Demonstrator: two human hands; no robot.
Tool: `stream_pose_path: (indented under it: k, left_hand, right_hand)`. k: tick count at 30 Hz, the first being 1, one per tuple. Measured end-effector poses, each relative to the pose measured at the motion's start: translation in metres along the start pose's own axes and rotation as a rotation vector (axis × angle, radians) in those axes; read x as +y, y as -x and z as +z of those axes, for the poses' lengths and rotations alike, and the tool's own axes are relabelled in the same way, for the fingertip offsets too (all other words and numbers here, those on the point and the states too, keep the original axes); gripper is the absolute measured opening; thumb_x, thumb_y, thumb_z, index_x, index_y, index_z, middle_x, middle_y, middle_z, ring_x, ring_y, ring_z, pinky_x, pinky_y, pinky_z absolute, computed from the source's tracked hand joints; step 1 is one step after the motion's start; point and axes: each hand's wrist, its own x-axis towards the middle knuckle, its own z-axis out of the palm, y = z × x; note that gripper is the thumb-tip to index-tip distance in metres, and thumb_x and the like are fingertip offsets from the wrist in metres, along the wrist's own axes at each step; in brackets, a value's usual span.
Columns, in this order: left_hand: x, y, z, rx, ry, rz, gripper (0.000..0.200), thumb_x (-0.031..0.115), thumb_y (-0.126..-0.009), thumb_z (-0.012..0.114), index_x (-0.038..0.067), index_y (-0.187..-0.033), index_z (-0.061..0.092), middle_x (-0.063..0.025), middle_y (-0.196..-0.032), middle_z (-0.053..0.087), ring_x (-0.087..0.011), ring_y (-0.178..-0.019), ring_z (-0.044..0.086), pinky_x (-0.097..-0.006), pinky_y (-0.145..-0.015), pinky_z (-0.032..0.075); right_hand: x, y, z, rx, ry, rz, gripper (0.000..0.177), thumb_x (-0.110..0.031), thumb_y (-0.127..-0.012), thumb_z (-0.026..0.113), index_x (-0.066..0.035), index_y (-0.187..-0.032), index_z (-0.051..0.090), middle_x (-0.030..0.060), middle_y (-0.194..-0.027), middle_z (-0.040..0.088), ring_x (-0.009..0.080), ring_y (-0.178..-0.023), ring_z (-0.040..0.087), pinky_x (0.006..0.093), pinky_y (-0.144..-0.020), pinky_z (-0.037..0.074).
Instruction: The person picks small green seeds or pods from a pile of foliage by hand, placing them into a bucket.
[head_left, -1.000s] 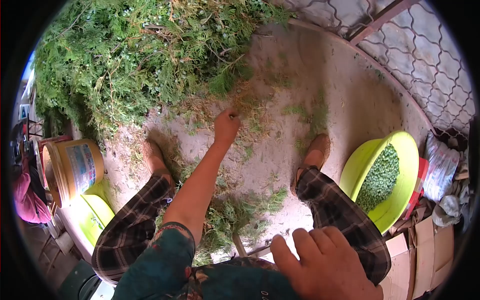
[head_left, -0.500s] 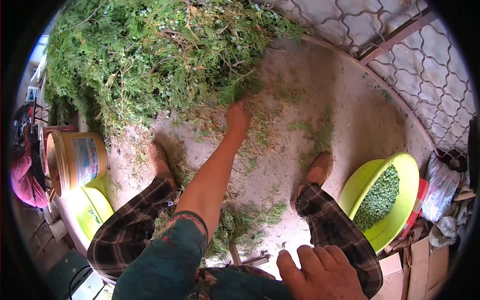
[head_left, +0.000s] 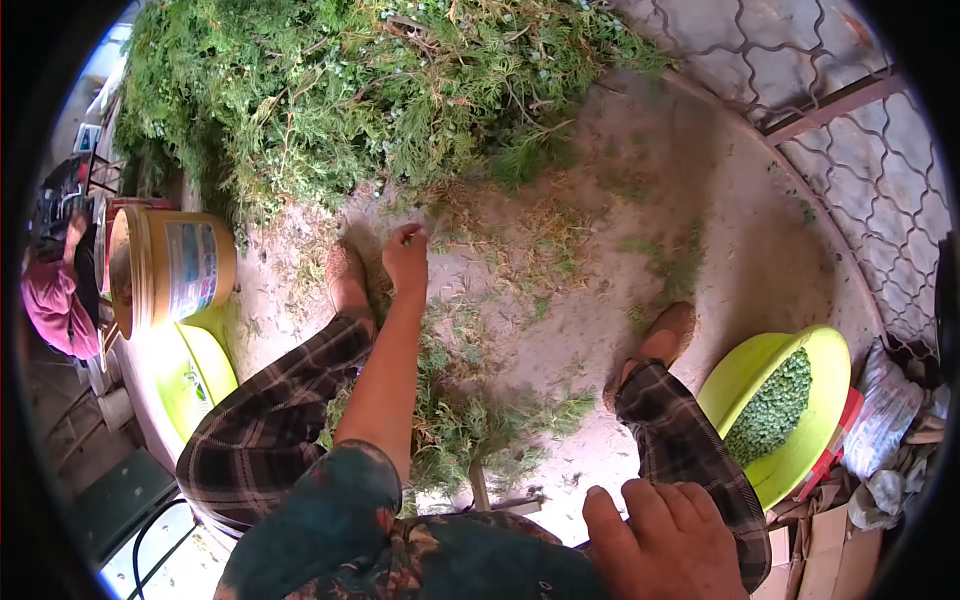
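My left hand (head_left: 405, 262) is over the floor beside my left shoe, its fingers curled closed. Whatever is in them, if anything, is too small to make out. Beyond it lies a big heap of green conifer branches (head_left: 330, 110) with pale berries among the leaves. One leafy sprig (head_left: 530, 155) sticks out at the heap's right edge. My right hand (head_left: 665, 540) lies palm down by my right thigh, fingers extended and thumb apart, holding nothing visible. More cut sprigs (head_left: 475, 425) lie on the floor between my legs.
At right stands a yellow-green basin (head_left: 835, 385) of green berries, near plastic bags (head_left: 882, 410) and cardboard (head_left: 825, 550). A yellow bucket (head_left: 190, 265) and another yellow-green basin (head_left: 210, 365) are at left. A person in pink (head_left: 65, 310) sits far left. A metal lattice (head_left: 850, 150) bounds the right.
My left hand has moved left from beside the sprig at the heap's edge towards my left shoe. The view has shifted slightly. My right hand stays by my thigh.
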Motion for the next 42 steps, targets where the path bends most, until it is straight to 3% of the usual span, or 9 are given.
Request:
stream_pose_path:
  k: [7, 9, 13, 15, 24, 26, 29, 37, 42]
  left_hand:
    - [-0.001, -0.011, 0.004, -0.058, -0.318, 0.379, 0.019, 0.017, -0.073, 0.067, 0.002, -0.086, 0.066, -0.0136, -0.079, 0.064, -0.0269, -0.070, 0.061, -0.0360, -0.066, 0.047]
    - [0.002, -0.014, 0.004, -0.059, -0.022, 0.029, 0.018, 0.017, -0.073, 0.067, 0.003, -0.084, 0.065, -0.0150, -0.082, 0.065, -0.0311, -0.071, 0.062, -0.0379, -0.066, 0.048]
    - [0.021, -0.037, 0.008, -0.042, 0.139, -0.123, 0.017, 0.015, -0.075, 0.065, 0.002, -0.086, 0.063, -0.0165, -0.083, 0.065, -0.0356, -0.071, 0.061, -0.0415, -0.066, 0.049]
    - [0.018, -0.049, 0.018, 0.117, -0.331, 0.267, 0.019, 0.013, -0.075, 0.063, 0.002, -0.090, 0.062, -0.0198, -0.082, 0.064, -0.0372, -0.074, 0.061, -0.0447, -0.068, 0.048]
    - [0.001, -0.055, 0.022, 0.076, -0.437, 0.382, 0.019, 0.008, -0.075, 0.060, -0.003, -0.090, 0.056, -0.0187, -0.075, 0.059, -0.0321, -0.072, 0.058, -0.0445, -0.061, 0.048]
    - [0.023, -0.052, 0.006, 0.030, 0.168, -0.192, 0.016, 0.006, -0.076, 0.056, -0.004, -0.089, 0.057, -0.0133, -0.070, 0.059, -0.0219, -0.054, 0.055, -0.0361, -0.048, 0.045]
    - [0.016, -0.071, -0.015, 0.112, 0.391, -0.245, 0.016, 0.004, -0.077, 0.052, -0.003, -0.091, 0.058, -0.0099, -0.065, 0.059, -0.0143, -0.047, 0.053, -0.0288, -0.041, 0.041]
    - [-0.020, -0.127, -0.005, 0.211, -0.333, 0.374, 0.026, 0.019, -0.070, 0.067, 0.008, -0.093, 0.066, -0.0179, -0.085, 0.063, -0.0339, -0.082, 0.059, -0.0404, -0.074, 0.047]
    - [-0.019, -0.114, -0.001, 0.266, -0.419, 0.392, 0.025, 0.015, -0.072, 0.065, 0.005, -0.095, 0.063, -0.0180, -0.089, 0.062, -0.0362, -0.085, 0.056, -0.0423, -0.077, 0.046]
  right_hand:
    - [-0.002, -0.005, -0.002, 0.000, 0.002, -0.008, 0.038, -0.006, -0.076, 0.052, -0.004, -0.113, 0.047, 0.0143, -0.097, 0.050, 0.0275, -0.086, 0.051, 0.0385, -0.077, 0.041]
    - [-0.002, -0.007, -0.003, 0.000, 0.005, -0.008, 0.038, -0.006, -0.076, 0.052, -0.004, -0.113, 0.047, 0.0143, -0.097, 0.050, 0.0277, -0.086, 0.051, 0.0387, -0.077, 0.041]
    - [-0.003, -0.009, -0.003, -0.024, 0.016, -0.022, 0.038, -0.006, -0.077, 0.053, -0.004, -0.114, 0.046, 0.0148, -0.098, 0.051, 0.0286, -0.088, 0.052, 0.0394, -0.078, 0.041]
    - [-0.004, -0.010, -0.003, -0.027, 0.012, -0.028, 0.038, -0.006, -0.077, 0.054, -0.004, -0.114, 0.047, 0.0149, -0.098, 0.051, 0.0288, -0.088, 0.052, 0.0396, -0.078, 0.041]
    - [-0.005, -0.013, -0.005, -0.042, 0.020, -0.033, 0.038, -0.007, -0.077, 0.056, -0.004, -0.114, 0.047, 0.0153, -0.099, 0.051, 0.0292, -0.088, 0.052, 0.0397, -0.078, 0.042]
    - [-0.005, -0.014, -0.005, -0.054, 0.019, -0.036, 0.038, -0.007, -0.077, 0.057, -0.004, -0.114, 0.047, 0.0154, -0.099, 0.051, 0.0293, -0.088, 0.052, 0.0398, -0.078, 0.042]
    - [-0.005, -0.016, -0.006, -0.040, 0.015, -0.031, 0.038, -0.007, -0.077, 0.058, -0.005, -0.114, 0.047, 0.0153, -0.099, 0.052, 0.0294, -0.088, 0.053, 0.0403, -0.078, 0.043]
    - [-0.012, -0.031, -0.007, -0.095, 0.035, -0.032, 0.040, -0.007, -0.076, 0.059, -0.005, -0.115, 0.047, 0.0156, -0.101, 0.052, 0.0311, -0.088, 0.053, 0.0409, -0.079, 0.043]
    - [-0.016, -0.036, -0.011, -0.138, 0.047, -0.050, 0.044, -0.008, -0.076, 0.060, -0.005, -0.118, 0.046, 0.0158, -0.103, 0.051, 0.0316, -0.088, 0.053, 0.0413, -0.080, 0.043]
